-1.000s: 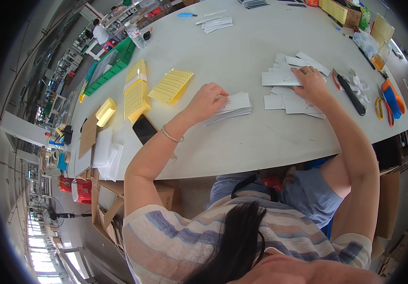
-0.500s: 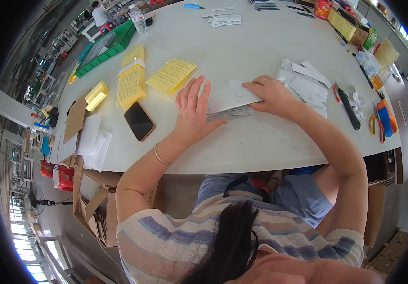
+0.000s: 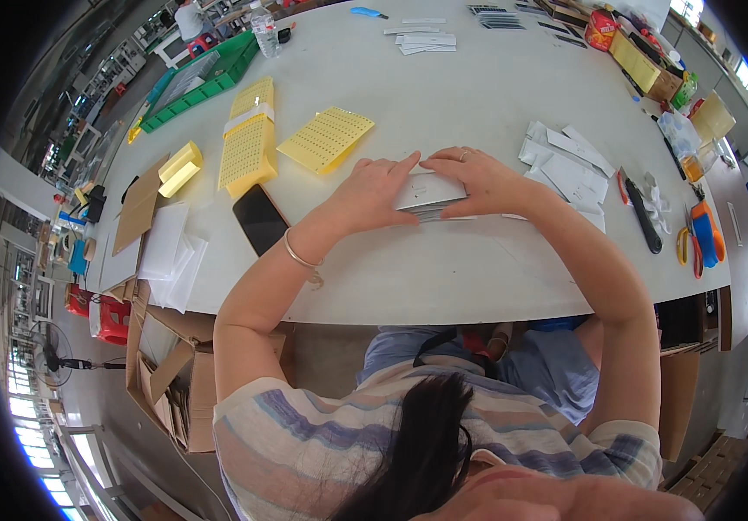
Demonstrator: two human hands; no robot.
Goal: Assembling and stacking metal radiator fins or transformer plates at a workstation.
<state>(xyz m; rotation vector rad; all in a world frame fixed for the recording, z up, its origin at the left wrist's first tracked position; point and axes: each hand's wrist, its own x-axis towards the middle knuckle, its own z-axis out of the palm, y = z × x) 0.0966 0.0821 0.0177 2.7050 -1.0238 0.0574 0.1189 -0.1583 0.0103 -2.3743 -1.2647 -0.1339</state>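
A neat stack of thin, flat silver-white plates (image 3: 431, 189) lies on the table in front of me. My left hand (image 3: 372, 195) closes round its left end, thumb at the near edge and fingers along the far one. Round the right end curls my right hand (image 3: 494, 184), a ring on one finger. The two index fingertips almost meet at the far edge. The plates' ends are hidden under my palms. Beside my left wrist rests a dark phone (image 3: 261, 219). Past my left hand is a yellow sheet with rows of small marks (image 3: 327, 141).
Loose white sheets (image 3: 569, 169) lie right of my hands, then a black-handled tool (image 3: 641, 213) and orange-handled scissors (image 3: 696, 243). Banded yellow sheets (image 3: 248, 152), a green tray (image 3: 204, 82) and a bottle (image 3: 265, 30) stand left. An open carton (image 3: 170, 373) sits below the table edge.
My left hand, raised with fingers spread before, has come down onto the stack's left end. The upper white piece now lies level with the stack, and my right hand has closed round the right end.
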